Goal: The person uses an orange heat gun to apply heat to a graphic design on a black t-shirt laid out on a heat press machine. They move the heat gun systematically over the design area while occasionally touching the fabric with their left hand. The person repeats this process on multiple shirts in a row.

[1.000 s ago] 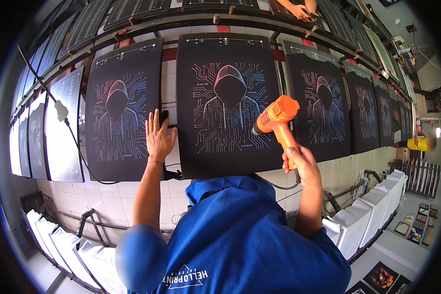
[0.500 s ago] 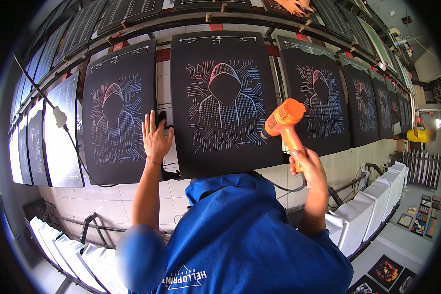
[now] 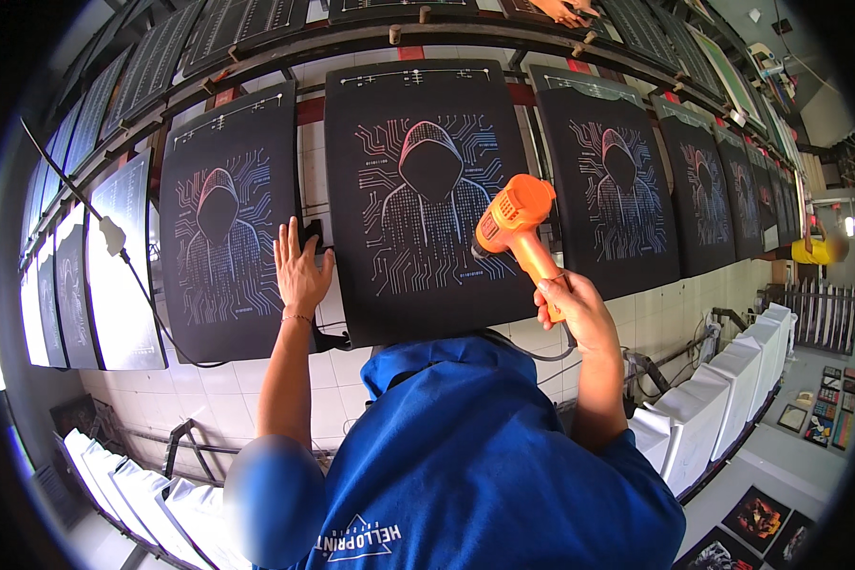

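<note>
My right hand (image 3: 579, 309) is wrapped round the handle of an orange heat gun (image 3: 522, 223). The gun's dark nozzle points left, above the lower right part of the print on a black T-shirt panel (image 3: 423, 313) in front of me. That print shows a hooded figure amid circuit-like lines, in pink to pale blue. My left hand (image 3: 302, 271) has its fingers stretched out and lies by the right edge of the neighbouring black printed panel (image 3: 228, 328), beside the gap between the two boards. It holds nothing.
More boards with the same print (image 3: 622, 199) run off to the right. A cable with a pale connector (image 3: 112, 236) hangs at the left. White covered boards (image 3: 698, 408) line the rack behind me. Another person's hands (image 3: 565, 11) show beyond the far rail; someone in yellow (image 3: 812, 251) stands far right.
My right hand has carried the heat gun left and slightly up, so its nozzle now sits over the print's right side. My left hand has stayed nearly in place.
</note>
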A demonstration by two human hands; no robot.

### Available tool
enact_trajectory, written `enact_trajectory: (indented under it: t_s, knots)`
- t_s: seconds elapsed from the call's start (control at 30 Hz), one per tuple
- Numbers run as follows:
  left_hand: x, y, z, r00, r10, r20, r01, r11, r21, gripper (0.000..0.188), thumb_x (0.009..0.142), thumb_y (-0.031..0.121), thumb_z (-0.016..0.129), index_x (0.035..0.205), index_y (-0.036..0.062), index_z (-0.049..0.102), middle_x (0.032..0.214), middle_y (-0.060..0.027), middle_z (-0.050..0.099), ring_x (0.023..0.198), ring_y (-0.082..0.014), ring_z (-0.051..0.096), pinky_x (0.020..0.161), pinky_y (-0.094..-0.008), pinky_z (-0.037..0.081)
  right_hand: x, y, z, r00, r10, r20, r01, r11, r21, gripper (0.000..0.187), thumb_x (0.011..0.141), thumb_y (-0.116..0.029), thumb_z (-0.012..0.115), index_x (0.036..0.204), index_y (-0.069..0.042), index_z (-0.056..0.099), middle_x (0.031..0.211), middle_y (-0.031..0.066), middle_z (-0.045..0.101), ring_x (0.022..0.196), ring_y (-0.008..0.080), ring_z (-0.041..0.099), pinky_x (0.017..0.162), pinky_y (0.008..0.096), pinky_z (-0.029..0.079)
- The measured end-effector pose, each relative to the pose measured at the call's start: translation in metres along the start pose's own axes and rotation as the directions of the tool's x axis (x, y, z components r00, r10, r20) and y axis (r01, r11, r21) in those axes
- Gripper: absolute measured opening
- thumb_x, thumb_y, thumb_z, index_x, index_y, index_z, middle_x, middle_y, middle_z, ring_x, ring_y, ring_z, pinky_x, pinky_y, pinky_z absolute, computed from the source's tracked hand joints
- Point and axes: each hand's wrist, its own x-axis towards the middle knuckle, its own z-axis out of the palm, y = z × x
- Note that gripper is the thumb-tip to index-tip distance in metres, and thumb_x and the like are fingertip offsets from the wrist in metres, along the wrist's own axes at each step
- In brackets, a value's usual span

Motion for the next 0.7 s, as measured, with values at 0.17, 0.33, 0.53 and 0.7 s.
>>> enact_trajectory:
  t_s: [0.17, 0.33, 0.53, 0.7]
  knots:
    - [-0.001, 0.001, -0.001, 1.0, 0.014, -0.025, -0.014, 1.0, 0.001, 0.041, 0.088, 0.031, 0.057, 0.117, 0.0023, 0.065, 0.154, -0.0161, 0.025, 0.143, -0.0353, 0.021, 0.117, -0.046, 0.016, -0.008, 0.011, -0.003, 1.0, -0.007, 0.022, 0.008, 0.998, -0.063, 0.031, 0.092, -0.026, 0.064, 0.104, 0.001, 0.055, 0.078, 0.0044, 0.058, 0.06, 0.0105, 0.057, 0.051, 0.0244, 0.048]
    - [-0.001, -0.002, 0.002, 0.999, 0.02, -0.028, -0.02, 1.0, 0.004, 0.041, 0.088, 0.031, 0.057, 0.116, 0.0019, 0.065, 0.154, -0.0164, 0.025, 0.143, -0.0357, 0.02, 0.117, -0.0463, 0.016, -0.025, 0.011, -0.008, 0.997, 0.035, -0.071, -0.039, 0.997, -0.061, 0.031, 0.091, -0.025, 0.064, 0.105, 0.002, 0.056, 0.077, 0.0041, 0.058, 0.059, 0.0107, 0.058, 0.051, 0.0244, 0.047]
    - [-0.001, 0.0, 0.0, 0.999, 0.02, -0.029, -0.02, 1.0, -0.003, 0.041, 0.089, 0.032, 0.057, 0.116, 0.0017, 0.065, 0.155, -0.0162, 0.024, 0.144, -0.0355, 0.02, 0.117, -0.0462, 0.016, -0.04, 0.014, -0.016, 0.989, 0.034, -0.144, -0.048, 0.995, -0.091, 0.024, 0.094, -0.022, 0.059, 0.103, 0.0, 0.054, 0.079, 0.0049, 0.057, 0.059, 0.0118, 0.057, 0.051, 0.0255, 0.047]
    - [-0.001, 0.001, -0.001, 1.0, 0.002, -0.008, -0.002, 1.0, 0.006, 0.042, 0.089, 0.032, 0.057, 0.117, 0.0023, 0.065, 0.155, -0.0158, 0.024, 0.144, -0.0348, 0.019, 0.118, -0.0457, 0.015, -0.046, 0.016, -0.022, 0.982, 0.063, -0.176, -0.071, 0.997, -0.037, 0.027, 0.092, -0.024, 0.062, 0.105, 0.0, 0.057, 0.078, 0.0042, 0.058, 0.059, 0.0113, 0.058, 0.052, 0.0252, 0.047]
